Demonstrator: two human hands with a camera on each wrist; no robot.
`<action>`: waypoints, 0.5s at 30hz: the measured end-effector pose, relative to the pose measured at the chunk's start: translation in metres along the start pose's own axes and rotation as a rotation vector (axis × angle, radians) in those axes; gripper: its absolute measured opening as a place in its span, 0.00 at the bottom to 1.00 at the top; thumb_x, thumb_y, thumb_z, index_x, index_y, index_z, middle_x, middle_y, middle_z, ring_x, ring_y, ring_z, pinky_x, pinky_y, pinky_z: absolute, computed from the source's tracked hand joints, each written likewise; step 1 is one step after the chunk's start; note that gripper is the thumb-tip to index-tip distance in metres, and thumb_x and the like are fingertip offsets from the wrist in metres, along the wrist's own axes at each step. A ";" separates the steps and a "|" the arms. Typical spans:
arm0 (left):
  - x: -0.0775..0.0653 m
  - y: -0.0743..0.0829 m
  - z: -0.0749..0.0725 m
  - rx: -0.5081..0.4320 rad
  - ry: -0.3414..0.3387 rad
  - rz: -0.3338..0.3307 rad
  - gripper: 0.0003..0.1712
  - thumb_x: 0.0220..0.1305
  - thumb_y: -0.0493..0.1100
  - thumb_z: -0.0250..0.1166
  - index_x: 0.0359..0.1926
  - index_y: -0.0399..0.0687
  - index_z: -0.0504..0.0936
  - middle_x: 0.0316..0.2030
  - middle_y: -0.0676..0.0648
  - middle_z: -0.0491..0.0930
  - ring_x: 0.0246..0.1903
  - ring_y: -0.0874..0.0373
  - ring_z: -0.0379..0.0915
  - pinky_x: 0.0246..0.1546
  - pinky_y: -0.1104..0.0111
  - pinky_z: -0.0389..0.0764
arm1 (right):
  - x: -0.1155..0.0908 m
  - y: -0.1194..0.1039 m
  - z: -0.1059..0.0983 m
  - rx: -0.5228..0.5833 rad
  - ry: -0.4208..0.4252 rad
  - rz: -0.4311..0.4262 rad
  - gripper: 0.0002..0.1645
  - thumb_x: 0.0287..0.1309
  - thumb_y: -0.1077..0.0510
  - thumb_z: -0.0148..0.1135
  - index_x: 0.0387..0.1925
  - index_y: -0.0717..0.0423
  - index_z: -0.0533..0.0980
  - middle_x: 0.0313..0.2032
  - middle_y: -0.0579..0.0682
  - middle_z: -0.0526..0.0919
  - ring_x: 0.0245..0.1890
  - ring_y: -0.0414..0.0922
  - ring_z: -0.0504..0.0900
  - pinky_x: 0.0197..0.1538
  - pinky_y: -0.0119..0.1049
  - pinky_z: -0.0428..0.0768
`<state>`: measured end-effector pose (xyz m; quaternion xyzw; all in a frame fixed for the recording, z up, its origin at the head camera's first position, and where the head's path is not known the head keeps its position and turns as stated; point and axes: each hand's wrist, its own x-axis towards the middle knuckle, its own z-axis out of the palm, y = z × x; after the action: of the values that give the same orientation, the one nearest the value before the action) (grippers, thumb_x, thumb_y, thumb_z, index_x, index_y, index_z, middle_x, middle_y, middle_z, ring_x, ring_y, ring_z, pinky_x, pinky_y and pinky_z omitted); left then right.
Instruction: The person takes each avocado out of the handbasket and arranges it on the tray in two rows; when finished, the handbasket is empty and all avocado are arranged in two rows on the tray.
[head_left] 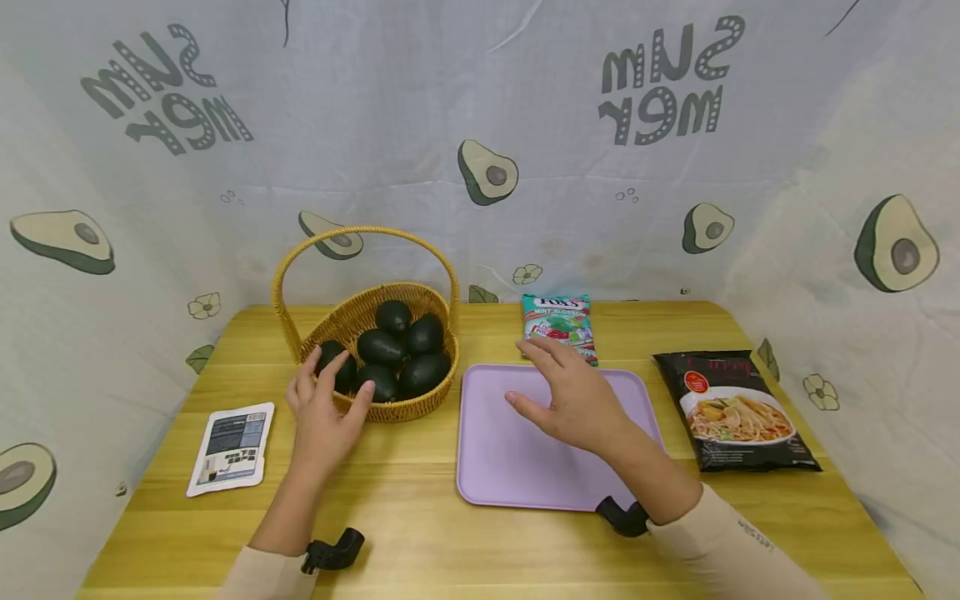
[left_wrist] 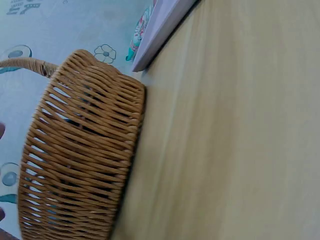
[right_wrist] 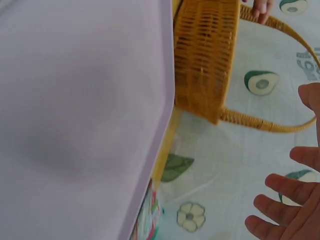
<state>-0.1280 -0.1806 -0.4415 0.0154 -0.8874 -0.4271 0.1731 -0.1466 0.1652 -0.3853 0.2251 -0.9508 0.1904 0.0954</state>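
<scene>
Several dark green avocados (head_left: 381, 348) lie in a yellow wicker basket (head_left: 408, 408) with a tall hoop handle. My left hand (head_left: 325, 412) is over the basket's front left rim, fingers spread, overlapping the leftmost avocado in the head view. In the left wrist view only bits of its fingertips show at the left edge, beside the wicker wall (left_wrist: 82, 150). Above the pale purple tray (head_left: 510, 475) my right hand (head_left: 573, 396) hovers with fingers apart and nothing in it. Its spread fingers (right_wrist: 287, 187) also appear in the right wrist view.
A teal FOX'S candy bag (head_left: 558, 317) lies behind the tray. To the right is a black noodle packet (head_left: 738, 417), and at the left a white flat packet (head_left: 231, 450). An avocado-print curtain (head_left: 405, 100) encloses the wooden table (head_left: 405, 533) at the back and sides.
</scene>
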 end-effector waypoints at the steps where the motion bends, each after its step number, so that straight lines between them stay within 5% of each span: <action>1: -0.001 -0.003 0.003 -0.032 0.044 -0.013 0.35 0.69 0.49 0.66 0.74 0.48 0.68 0.79 0.38 0.47 0.76 0.35 0.35 0.66 0.33 0.56 | 0.001 -0.003 0.003 0.016 0.000 -0.004 0.44 0.60 0.37 0.69 0.72 0.50 0.69 0.70 0.56 0.72 0.69 0.59 0.72 0.64 0.60 0.75; 7: 0.000 -0.018 0.018 -0.226 0.264 -0.133 0.33 0.69 0.45 0.66 0.72 0.45 0.68 0.77 0.39 0.49 0.74 0.42 0.38 0.64 0.41 0.61 | 0.010 -0.029 0.018 0.067 -0.017 -0.016 0.42 0.61 0.37 0.68 0.72 0.46 0.69 0.70 0.53 0.73 0.69 0.56 0.73 0.59 0.59 0.80; 15: 0.007 -0.024 0.027 -0.376 0.345 -0.260 0.32 0.72 0.49 0.62 0.73 0.47 0.68 0.77 0.42 0.48 0.67 0.50 0.53 0.57 0.62 0.66 | 0.028 -0.058 0.037 0.122 -0.069 -0.051 0.40 0.63 0.37 0.66 0.72 0.45 0.69 0.69 0.51 0.74 0.68 0.52 0.74 0.58 0.56 0.81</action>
<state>-0.1462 -0.1770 -0.4731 0.1692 -0.7406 -0.5937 0.2653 -0.1481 0.0913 -0.3934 0.2613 -0.9340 0.2378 0.0537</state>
